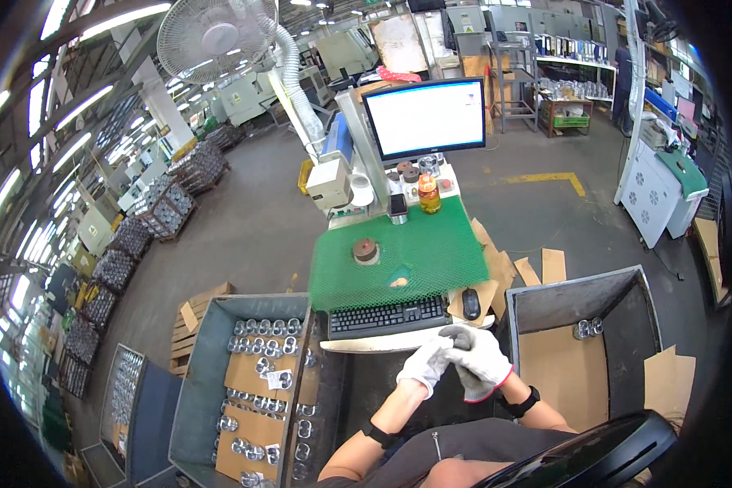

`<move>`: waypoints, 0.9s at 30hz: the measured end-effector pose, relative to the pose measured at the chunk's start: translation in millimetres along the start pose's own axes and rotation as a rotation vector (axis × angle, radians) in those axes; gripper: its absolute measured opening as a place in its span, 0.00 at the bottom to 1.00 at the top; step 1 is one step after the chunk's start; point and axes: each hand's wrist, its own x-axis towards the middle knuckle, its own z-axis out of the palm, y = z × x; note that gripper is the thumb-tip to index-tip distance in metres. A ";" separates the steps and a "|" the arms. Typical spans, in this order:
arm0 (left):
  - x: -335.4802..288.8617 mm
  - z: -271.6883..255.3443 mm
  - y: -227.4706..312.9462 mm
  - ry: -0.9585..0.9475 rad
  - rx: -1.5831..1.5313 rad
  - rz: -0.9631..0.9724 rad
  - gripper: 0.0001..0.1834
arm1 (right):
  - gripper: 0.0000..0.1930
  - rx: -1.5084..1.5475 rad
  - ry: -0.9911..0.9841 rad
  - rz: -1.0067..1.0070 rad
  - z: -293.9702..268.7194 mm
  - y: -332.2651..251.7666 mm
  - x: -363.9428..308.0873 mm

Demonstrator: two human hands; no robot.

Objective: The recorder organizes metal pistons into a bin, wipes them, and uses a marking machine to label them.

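Observation:
My left hand (425,368), in a white glove, meets my right hand (483,363) just in front of the desk's near edge. The right one wears a white and grey glove with a red-edged cuff. Both have their fingers drawn in and touch each other. Whatever may lie between them is hidden by the gloves. Close beyond them are a black mouse (471,303) on cardboard and a black keyboard (388,318). A green mat (431,252) covers the desk and bears a brown round part (366,250).
At left, a grey metal bin (195,370) holds shiny metal parts (266,346) on cardboard layers. Another bin (638,305) at right contains two metal parts (588,328) on cardboard. A monitor (424,119), a bottle (429,195) and a boxy bench device (330,183) stand at the back.

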 end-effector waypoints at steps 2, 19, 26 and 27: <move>2.9 2.7 -14.1 0.035 0.040 0.029 0.12 | 0.20 0.090 -0.001 0.029 5.9 -5.9 -4.8; -46.6 87.8 50.9 -0.388 1.022 0.551 0.23 | 0.13 0.395 0.452 0.202 -36.2 -10.6 -46.9; -147.7 200.5 148.5 0.002 0.947 1.485 0.19 | 0.15 0.233 0.680 0.298 -5.0 -33.6 -94.7; -135.9 202.6 155.9 0.131 0.790 1.657 0.17 | 0.16 0.217 0.713 0.333 1.8 -29.1 -103.7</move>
